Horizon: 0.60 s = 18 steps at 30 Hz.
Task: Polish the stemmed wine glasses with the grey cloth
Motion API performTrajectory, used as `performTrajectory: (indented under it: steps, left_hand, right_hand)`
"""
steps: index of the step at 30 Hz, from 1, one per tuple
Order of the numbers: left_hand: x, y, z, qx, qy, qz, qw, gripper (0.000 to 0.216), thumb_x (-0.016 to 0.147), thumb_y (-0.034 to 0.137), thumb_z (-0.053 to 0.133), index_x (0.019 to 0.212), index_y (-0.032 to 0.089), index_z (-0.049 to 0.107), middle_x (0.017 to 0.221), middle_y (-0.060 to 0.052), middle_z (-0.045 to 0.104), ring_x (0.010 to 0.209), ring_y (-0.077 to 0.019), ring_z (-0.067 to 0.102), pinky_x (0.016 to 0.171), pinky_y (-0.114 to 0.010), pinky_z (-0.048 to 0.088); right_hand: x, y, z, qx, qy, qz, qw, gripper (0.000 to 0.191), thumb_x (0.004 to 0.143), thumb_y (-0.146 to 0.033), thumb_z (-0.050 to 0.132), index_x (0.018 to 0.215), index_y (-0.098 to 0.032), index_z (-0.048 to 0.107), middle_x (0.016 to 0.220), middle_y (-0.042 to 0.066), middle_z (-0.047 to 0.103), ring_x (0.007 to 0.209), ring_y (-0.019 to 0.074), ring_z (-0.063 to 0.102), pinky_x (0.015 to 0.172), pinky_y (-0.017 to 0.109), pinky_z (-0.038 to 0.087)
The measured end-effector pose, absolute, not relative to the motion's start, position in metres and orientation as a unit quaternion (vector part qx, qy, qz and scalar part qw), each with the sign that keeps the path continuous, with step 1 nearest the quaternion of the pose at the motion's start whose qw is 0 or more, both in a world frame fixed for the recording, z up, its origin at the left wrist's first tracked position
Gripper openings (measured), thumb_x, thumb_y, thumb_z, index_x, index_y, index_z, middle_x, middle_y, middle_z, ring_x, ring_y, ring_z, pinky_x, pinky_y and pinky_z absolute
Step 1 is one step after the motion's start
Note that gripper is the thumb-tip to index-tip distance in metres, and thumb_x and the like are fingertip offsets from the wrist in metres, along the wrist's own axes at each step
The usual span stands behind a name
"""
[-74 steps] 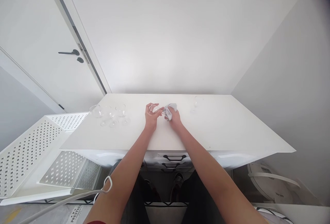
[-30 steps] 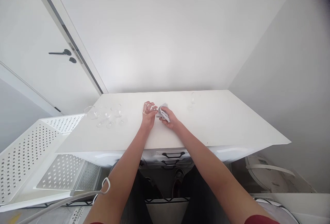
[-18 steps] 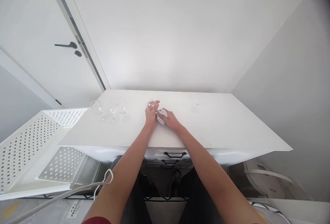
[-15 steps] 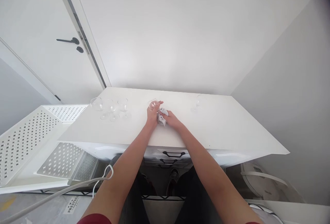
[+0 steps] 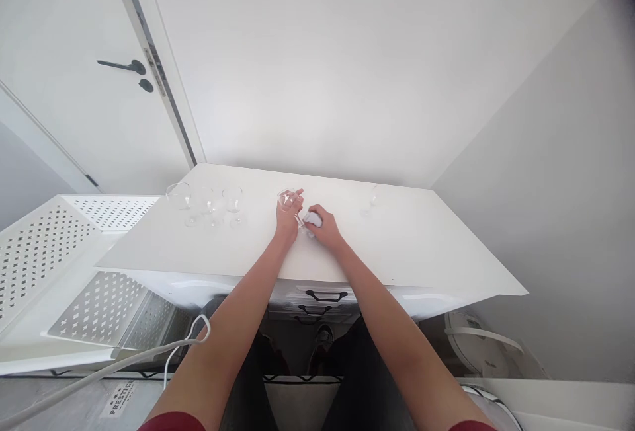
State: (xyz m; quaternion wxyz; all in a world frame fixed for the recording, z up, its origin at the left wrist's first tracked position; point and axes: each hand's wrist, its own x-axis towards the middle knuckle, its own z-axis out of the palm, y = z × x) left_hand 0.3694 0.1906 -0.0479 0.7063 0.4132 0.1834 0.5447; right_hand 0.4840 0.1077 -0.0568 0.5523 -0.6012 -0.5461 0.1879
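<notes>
A clear stemmed glass (image 5: 286, 199) is tilted in my left hand (image 5: 288, 218), whose fingers wrap round it below the bowl. My right hand (image 5: 325, 225) grips a bunched white cloth (image 5: 313, 220) close beside the glass's stem and foot. Whether the cloth touches the glass I cannot tell. Both hands are just above the middle of the white tabletop (image 5: 238, 252). On the left stand three clear stemmed glasses, the nearest to my hands being one glass (image 5: 232, 201). Another clear glass (image 5: 376, 197) stands off to the right.
Below the tabletop's front edge are drawers with black handles (image 5: 326, 296). A white perforated basket (image 5: 44, 252) sits at the left, and a pale cable (image 5: 124, 366) runs near my left forearm. The wall (image 5: 317, 87) rises behind the table; a door (image 5: 59, 74) is at the left.
My right hand has drawn slightly away from the left and turned, with the cloth bunched in its fingers. The left hand still holds the glass. The whole view has shifted a little.
</notes>
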Motion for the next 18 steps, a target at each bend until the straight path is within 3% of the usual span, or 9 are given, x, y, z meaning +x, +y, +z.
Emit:
performTrajectory:
  steps: [4, 8, 18]
  left_hand:
    - [0.370, 0.186, -0.045, 0.463, 0.165, 0.533, 0.689, 0.046, 0.064, 0.024, 0.093, 0.101, 0.025, 0.065, 0.133, -0.009, 0.066, 0.123, -0.0251, 0.057, 0.099, -0.038, 0.044]
    - [0.370, 0.186, -0.047, 0.526, 0.190, 0.511, 0.653, 0.044, 0.060, 0.015, 0.092, 0.097, 0.025, 0.070, 0.121, -0.006, 0.067, 0.121, -0.0268, 0.057, 0.096, -0.037, 0.043]
    - [0.372, 0.191, -0.053, 0.595, 0.224, 0.488, 0.599, 0.039, 0.070, 0.030, 0.089, 0.104, 0.028, 0.071, 0.122, -0.006, 0.066, 0.119, -0.0267, 0.058, 0.096, -0.038, 0.044]
  right_hand:
    - [0.481, 0.112, -0.061, -0.604, -0.614, 0.180, 0.475, 0.023, 0.079, -0.022, 0.064, 0.100, -0.025, 0.072, 0.091, 0.001, 0.072, 0.080, 0.0206, 0.064, 0.076, 0.034, 0.049]
    - [0.483, 0.114, -0.065, -0.598, -0.628, 0.195, 0.459, 0.026, 0.078, -0.022, 0.070, 0.103, -0.027, 0.075, 0.094, 0.002, 0.075, 0.088, 0.0234, 0.067, 0.078, 0.035, 0.051]
    - [0.486, 0.118, -0.073, -0.626, -0.613, 0.178, 0.449, 0.026, 0.079, -0.021, 0.072, 0.103, -0.029, 0.076, 0.093, 0.002, 0.076, 0.081, 0.0234, 0.067, 0.075, 0.036, 0.050]
